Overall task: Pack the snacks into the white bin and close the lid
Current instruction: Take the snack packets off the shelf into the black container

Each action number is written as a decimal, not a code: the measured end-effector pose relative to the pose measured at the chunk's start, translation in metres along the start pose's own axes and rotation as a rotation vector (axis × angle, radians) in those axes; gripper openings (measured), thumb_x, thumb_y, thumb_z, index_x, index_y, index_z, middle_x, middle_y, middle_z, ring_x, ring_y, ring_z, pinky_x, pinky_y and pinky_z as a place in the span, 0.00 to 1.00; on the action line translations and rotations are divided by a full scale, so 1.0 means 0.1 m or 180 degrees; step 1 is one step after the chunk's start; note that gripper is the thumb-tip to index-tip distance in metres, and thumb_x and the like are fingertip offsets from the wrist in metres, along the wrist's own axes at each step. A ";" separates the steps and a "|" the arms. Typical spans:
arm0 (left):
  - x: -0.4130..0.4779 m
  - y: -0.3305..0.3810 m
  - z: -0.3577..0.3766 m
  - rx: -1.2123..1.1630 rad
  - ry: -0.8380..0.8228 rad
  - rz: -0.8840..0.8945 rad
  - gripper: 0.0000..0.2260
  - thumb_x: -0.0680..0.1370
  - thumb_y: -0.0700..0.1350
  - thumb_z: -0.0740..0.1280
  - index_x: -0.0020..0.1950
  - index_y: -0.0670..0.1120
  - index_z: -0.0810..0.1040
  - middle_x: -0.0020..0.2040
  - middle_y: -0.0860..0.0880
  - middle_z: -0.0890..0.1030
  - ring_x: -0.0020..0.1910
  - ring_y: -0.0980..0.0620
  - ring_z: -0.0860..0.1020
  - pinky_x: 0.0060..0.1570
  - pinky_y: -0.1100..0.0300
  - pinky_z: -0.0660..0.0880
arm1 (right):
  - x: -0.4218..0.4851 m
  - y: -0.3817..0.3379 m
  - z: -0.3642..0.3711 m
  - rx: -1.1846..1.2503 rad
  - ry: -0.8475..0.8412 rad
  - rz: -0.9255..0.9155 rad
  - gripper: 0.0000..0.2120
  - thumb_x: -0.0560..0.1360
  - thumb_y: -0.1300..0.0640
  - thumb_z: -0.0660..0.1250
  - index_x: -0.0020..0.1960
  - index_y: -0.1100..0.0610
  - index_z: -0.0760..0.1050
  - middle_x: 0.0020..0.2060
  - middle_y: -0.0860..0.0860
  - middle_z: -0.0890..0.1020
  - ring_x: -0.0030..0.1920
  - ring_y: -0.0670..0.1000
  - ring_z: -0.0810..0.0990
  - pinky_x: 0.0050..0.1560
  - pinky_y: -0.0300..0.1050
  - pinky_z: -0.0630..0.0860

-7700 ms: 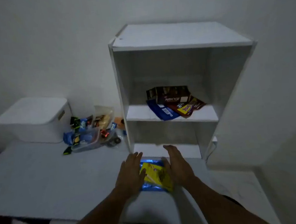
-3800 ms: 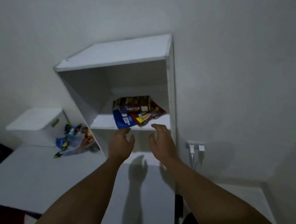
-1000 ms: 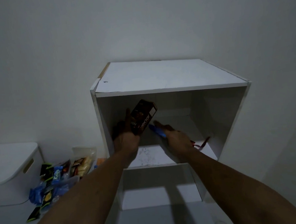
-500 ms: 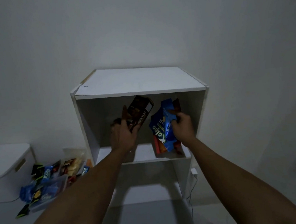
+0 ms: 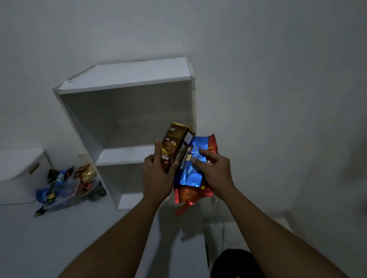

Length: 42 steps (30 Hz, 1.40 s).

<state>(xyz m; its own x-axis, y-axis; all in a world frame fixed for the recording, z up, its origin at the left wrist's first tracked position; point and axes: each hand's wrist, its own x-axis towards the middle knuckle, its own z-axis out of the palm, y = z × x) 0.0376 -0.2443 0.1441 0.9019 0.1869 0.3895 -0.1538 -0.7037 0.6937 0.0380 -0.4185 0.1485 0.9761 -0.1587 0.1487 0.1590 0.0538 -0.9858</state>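
Head view. Left hand (image 5: 157, 179) sits just below frame centre, its grip wrapped round the lower half of a brown box (image 5: 175, 143). The box is tilted, top leaning toward 1 o'clock, with "Nextar" printed along one side.

Right hand (image 5: 215, 171) is just beside it at 3 o'clock. Its grip pinches a blue bag (image 5: 190, 171), thumb on the foil. The bag touches the box's right edge. Red packs (image 5: 186, 194) are bunched under the blue bag in the same grip, ends hanging out at 6 o'clock.

Both hands are in the air in front of the shelf (image 5: 127, 77), by its lower right corner. The shelf is white with two compartments and stands on the bench (image 5: 53, 236) against the wall (image 5: 282, 62).

Bin (image 5: 8, 189) is at 9 o'clock at the far left frame edge, on the bench, lid (image 5: 10, 162) on, well apart from the hands. Pile (image 5: 68, 188) of loose snacks lies between bin and shelf, at 9 o'clock of the hands, partly in a clear tub and just beside the shelf's left side.

Thin cable (image 5: 221, 224) runs down at 6 o'clock of the right hand. There is a dark object at the bottom edge, 6 o'clock; cannot tell what it is.
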 end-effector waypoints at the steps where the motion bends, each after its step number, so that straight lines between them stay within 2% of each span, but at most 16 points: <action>1: -0.14 0.04 0.13 0.0007 -0.0115 -0.0032 0.39 0.77 0.61 0.65 0.80 0.59 0.45 0.61 0.40 0.74 0.61 0.42 0.72 0.58 0.49 0.72 | -0.09 0.07 -0.16 -0.0036 0.0040 0.0068 0.22 0.70 0.61 0.78 0.63 0.59 0.80 0.54 0.52 0.83 0.52 0.50 0.84 0.51 0.47 0.83; 4: -0.52 0.18 0.49 0.0022 -0.0375 -0.0092 0.38 0.77 0.61 0.65 0.80 0.59 0.46 0.64 0.40 0.72 0.66 0.42 0.69 0.58 0.48 0.72 | -0.30 0.28 -0.68 -0.0337 0.0211 0.0160 0.19 0.71 0.64 0.76 0.61 0.57 0.81 0.54 0.49 0.83 0.52 0.45 0.83 0.54 0.42 0.81; 7: -0.83 0.32 0.82 0.0022 -0.0613 -0.0150 0.38 0.77 0.60 0.66 0.80 0.57 0.47 0.66 0.40 0.71 0.67 0.41 0.68 0.59 0.47 0.71 | -0.46 0.48 -1.18 -0.0618 0.0412 0.0288 0.19 0.72 0.68 0.72 0.61 0.57 0.80 0.54 0.48 0.81 0.50 0.39 0.80 0.47 0.26 0.75; 10: -1.03 0.36 1.14 -0.0018 -0.0860 -0.0292 0.40 0.76 0.60 0.67 0.80 0.58 0.47 0.65 0.40 0.71 0.66 0.40 0.68 0.59 0.46 0.70 | -0.58 0.71 -1.64 -0.0874 0.0579 0.0493 0.18 0.74 0.69 0.70 0.62 0.57 0.79 0.57 0.49 0.80 0.52 0.42 0.79 0.48 0.26 0.73; 14: -1.23 0.29 1.59 -0.0080 -0.1287 -0.0582 0.41 0.72 0.58 0.71 0.79 0.55 0.53 0.65 0.40 0.72 0.66 0.39 0.67 0.59 0.49 0.66 | -0.70 1.05 -2.11 -0.1170 0.0781 0.0761 0.17 0.74 0.69 0.69 0.61 0.59 0.79 0.56 0.50 0.80 0.44 0.37 0.78 0.42 0.24 0.74; 16: -1.33 0.22 1.80 -0.0062 -0.1501 -0.0686 0.37 0.71 0.57 0.72 0.76 0.56 0.61 0.63 0.41 0.73 0.64 0.40 0.69 0.58 0.51 0.67 | -0.74 1.23 -2.29 -0.1287 0.0849 0.0917 0.17 0.74 0.69 0.69 0.61 0.59 0.79 0.55 0.50 0.79 0.46 0.42 0.78 0.44 0.27 0.75; 18: -1.44 0.12 2.05 0.0016 -0.1735 -0.0729 0.31 0.70 0.58 0.71 0.71 0.56 0.67 0.61 0.43 0.75 0.62 0.42 0.71 0.57 0.51 0.69 | -0.76 1.39 -2.43 -0.1376 0.0908 0.1096 0.17 0.74 0.69 0.69 0.61 0.58 0.79 0.55 0.50 0.79 0.51 0.48 0.79 0.53 0.39 0.79; 21: -1.59 -0.11 2.49 0.0204 -0.2078 -0.0592 0.27 0.73 0.62 0.67 0.69 0.55 0.69 0.60 0.45 0.76 0.58 0.45 0.74 0.54 0.56 0.70 | -0.77 1.65 -2.62 -0.1547 0.1002 0.1334 0.17 0.74 0.70 0.69 0.61 0.60 0.79 0.51 0.56 0.80 0.45 0.52 0.78 0.51 0.51 0.78; 24: -1.73 -0.25 2.85 0.0065 -0.2339 -0.1009 0.27 0.75 0.63 0.64 0.73 0.57 0.66 0.64 0.44 0.69 0.62 0.42 0.69 0.58 0.47 0.74 | -0.80 2.04 -2.81 -0.1638 0.1036 0.1521 0.16 0.74 0.71 0.69 0.59 0.58 0.79 0.48 0.60 0.82 0.38 0.53 0.78 0.40 0.46 0.79; 27: -1.90 -0.29 3.06 -0.0029 -0.2257 -0.1303 0.26 0.76 0.54 0.69 0.73 0.51 0.68 0.65 0.41 0.68 0.63 0.43 0.67 0.62 0.51 0.69 | -0.85 2.46 -2.98 -0.1683 0.0975 0.1803 0.16 0.74 0.71 0.69 0.58 0.57 0.78 0.46 0.58 0.82 0.36 0.51 0.77 0.37 0.39 0.78; 29: -2.03 -0.41 3.21 -0.0129 -0.2119 -0.1540 0.25 0.74 0.47 0.73 0.70 0.45 0.74 0.61 0.43 0.74 0.58 0.49 0.71 0.62 0.56 0.69 | -0.89 2.73 -3.04 -0.1618 0.0963 0.1992 0.16 0.74 0.72 0.68 0.58 0.56 0.77 0.47 0.55 0.82 0.39 0.50 0.80 0.43 0.42 0.81; 31: -2.17 -0.58 3.40 -0.0139 -0.2175 -0.1901 0.25 0.73 0.49 0.74 0.69 0.46 0.75 0.60 0.46 0.78 0.57 0.49 0.76 0.62 0.54 0.73 | -0.91 3.03 -3.07 -0.1509 0.1023 0.2161 0.16 0.74 0.72 0.67 0.57 0.56 0.77 0.50 0.51 0.81 0.46 0.47 0.81 0.50 0.45 0.81; 33: -2.38 -0.81 3.61 -0.0102 -0.2303 -0.2388 0.27 0.72 0.53 0.72 0.71 0.51 0.73 0.61 0.43 0.76 0.58 0.45 0.77 0.61 0.53 0.76 | -0.89 3.39 -3.09 -0.1514 0.1060 0.2304 0.16 0.75 0.73 0.66 0.58 0.57 0.77 0.52 0.50 0.80 0.49 0.47 0.81 0.54 0.47 0.80; 37: -2.82 -1.19 4.07 -0.0159 -0.2292 -0.3049 0.28 0.74 0.49 0.73 0.73 0.51 0.70 0.65 0.42 0.75 0.62 0.43 0.76 0.60 0.52 0.77 | -0.91 4.25 -3.08 -0.1629 0.0864 0.2534 0.14 0.76 0.71 0.64 0.58 0.60 0.78 0.51 0.55 0.83 0.51 0.55 0.82 0.55 0.58 0.81; 40: -3.18 -1.51 4.40 -0.0020 -0.2410 -0.3307 0.29 0.72 0.61 0.70 0.71 0.56 0.71 0.64 0.47 0.78 0.64 0.45 0.76 0.64 0.45 0.74 | -0.95 4.82 -3.01 -0.1836 0.0640 0.2644 0.15 0.75 0.70 0.63 0.60 0.61 0.78 0.53 0.58 0.83 0.53 0.58 0.82 0.57 0.58 0.80; 42: -3.50 -1.85 4.69 0.0052 -0.2364 -0.3515 0.31 0.66 0.71 0.64 0.67 0.63 0.69 0.62 0.50 0.80 0.62 0.45 0.77 0.62 0.43 0.74 | -0.96 5.12 -2.98 -0.1946 0.0374 0.2722 0.16 0.77 0.69 0.62 0.64 0.61 0.76 0.57 0.58 0.81 0.56 0.55 0.80 0.59 0.49 0.78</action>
<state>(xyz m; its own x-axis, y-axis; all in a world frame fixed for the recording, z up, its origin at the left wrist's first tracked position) -0.0605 -0.5008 -0.4052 0.5549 0.2490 -0.7938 0.7964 -0.4347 0.4204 -0.0184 -0.6694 -0.3940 0.7022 -0.3985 -0.5899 -0.7083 -0.3076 -0.6353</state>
